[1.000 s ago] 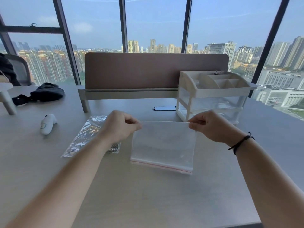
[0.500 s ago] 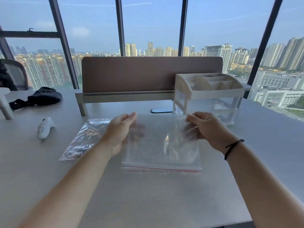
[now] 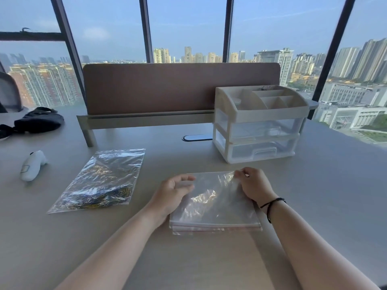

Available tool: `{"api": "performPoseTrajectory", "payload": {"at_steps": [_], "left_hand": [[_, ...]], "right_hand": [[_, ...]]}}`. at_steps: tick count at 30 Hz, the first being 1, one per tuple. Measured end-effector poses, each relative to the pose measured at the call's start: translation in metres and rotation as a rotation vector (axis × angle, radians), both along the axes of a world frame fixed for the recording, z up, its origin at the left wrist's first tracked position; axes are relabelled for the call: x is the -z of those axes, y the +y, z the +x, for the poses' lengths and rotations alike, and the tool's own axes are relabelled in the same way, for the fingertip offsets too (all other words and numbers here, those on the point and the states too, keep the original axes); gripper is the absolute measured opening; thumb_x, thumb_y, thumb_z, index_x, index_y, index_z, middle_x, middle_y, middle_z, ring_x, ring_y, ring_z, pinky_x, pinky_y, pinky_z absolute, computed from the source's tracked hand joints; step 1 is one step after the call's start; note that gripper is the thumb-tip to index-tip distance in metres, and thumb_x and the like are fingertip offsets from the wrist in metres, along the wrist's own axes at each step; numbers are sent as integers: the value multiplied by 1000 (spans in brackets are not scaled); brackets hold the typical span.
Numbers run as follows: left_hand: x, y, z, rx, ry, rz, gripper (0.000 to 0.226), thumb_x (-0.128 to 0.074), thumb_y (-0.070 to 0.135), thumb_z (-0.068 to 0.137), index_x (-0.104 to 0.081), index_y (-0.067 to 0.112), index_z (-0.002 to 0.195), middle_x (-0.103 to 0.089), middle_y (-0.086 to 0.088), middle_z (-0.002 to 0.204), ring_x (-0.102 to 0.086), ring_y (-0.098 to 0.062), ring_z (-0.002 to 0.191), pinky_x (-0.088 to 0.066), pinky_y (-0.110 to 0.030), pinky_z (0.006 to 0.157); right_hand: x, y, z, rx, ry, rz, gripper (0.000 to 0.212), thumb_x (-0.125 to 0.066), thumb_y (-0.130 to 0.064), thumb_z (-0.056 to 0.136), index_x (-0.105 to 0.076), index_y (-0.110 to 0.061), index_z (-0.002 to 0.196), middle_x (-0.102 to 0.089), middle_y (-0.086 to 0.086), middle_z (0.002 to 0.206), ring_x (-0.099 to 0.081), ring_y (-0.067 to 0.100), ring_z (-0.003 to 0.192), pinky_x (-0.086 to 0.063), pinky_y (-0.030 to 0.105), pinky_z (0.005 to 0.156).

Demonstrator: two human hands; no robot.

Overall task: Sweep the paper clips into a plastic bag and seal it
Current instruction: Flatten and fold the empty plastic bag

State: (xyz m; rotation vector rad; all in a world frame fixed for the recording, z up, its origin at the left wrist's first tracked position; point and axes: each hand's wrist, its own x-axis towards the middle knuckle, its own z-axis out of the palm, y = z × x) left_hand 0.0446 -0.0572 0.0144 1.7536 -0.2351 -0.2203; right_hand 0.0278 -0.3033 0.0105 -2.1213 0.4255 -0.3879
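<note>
Right fingers (image 3: 240, 174) curled, pinching the far right corner of the empty bag (image 3: 215, 203). Left fingers (image 3: 184, 183) blurred, curled at the bag's far left edge; whether gripping it or only touching, cannot tell. Right hand (image 3: 254, 186) over the bag's right side, a black band (image 3: 270, 206) round its wrist. Left hand (image 3: 170, 194) at the bag's left side. Bag clear, lying on the tabletop (image 3: 324, 195) with its red-lined zip edge nearest the person, more plastic edges showing under that edge. Left of the bag and apart from it, a second clear bag (image 3: 100, 178) lying flat, with paper clips (image 3: 100, 194) heaped in its near end. Beyond the bag to the right, a white organizer (image 3: 259, 122) with clear drawers. Far left of the bag, a white controller (image 3: 32, 165), and beyond that a black pouch (image 3: 38, 120). Behind the bag, a brown divider (image 3: 178, 88) across the tabletop, against the windows.
</note>
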Motion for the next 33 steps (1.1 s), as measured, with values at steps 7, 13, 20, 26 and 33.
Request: {"api": "performPoseTrajectory", "payload": {"at_steps": [7,13,20,26,33], "left_hand": [[12,-32,15,-112,0,-73,17,-74,3,86,-75,19,89,-74,-8,84,-61,-17,63,-50,-21,58],[20,-44,24,-133,-169,91,8,-76,16,86,-73,23,90,-72,1,76,-54,-7,38,-46,-18,42],[14,-42,26,-33,-89,36,29,-64,7,87,-72,28,104,-72,-4,93,-57,-4,49,-43,-15,45],[-1,-42,17,5,-63,-42,52,-51,-15,86,-75,28,102,-52,-12,63,-50,-16,51,-44,-16,45],[-49,-60,-2,28,-90,-348,43,-51,-18,90,-70,17,105,-74,10,80,-68,-1,54,-52,-12,49]], "right_hand": [[-1,-24,18,65,-58,344,25,-62,-37,93,-64,-15,80,-69,9,76,-64,22,67,-53,34,67],[-3,-68,43,149,-303,1337,68,-60,-44,94,-36,-7,145,-42,22,146,-52,39,127,-44,52,107],[4,-80,56,34,-400,1503,79,-56,-54,92,-28,-12,152,-38,12,155,-40,33,141,-31,48,117],[6,-88,46,8,-468,1656,82,-62,-56,86,-32,-13,150,-44,22,147,-39,34,140,-28,48,118],[2,-86,9,70,-456,1641,72,-59,-54,90,-36,-12,143,-55,23,125,-52,33,127,-42,48,107]]}}
